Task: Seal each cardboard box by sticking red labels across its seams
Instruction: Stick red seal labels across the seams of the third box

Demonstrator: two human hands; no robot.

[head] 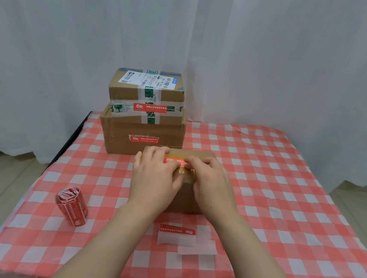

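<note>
A makeshift parcel-packing corner: white curtains (75,23) hang behind a bench (288,205) draped in red-checked cloth, with taped shipping boxes (125,91) stacked on it.

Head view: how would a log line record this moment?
action: pressing red label onto small box | left hand: on label | right hand: on label

Stacked boxes (143,117) behind near box (186,195); label roll (72,205) left; backing sheets (176,238), seemingly, nearest.

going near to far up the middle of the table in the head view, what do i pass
label sheet → small box → large box → top box stacked on it → curtain
</note>
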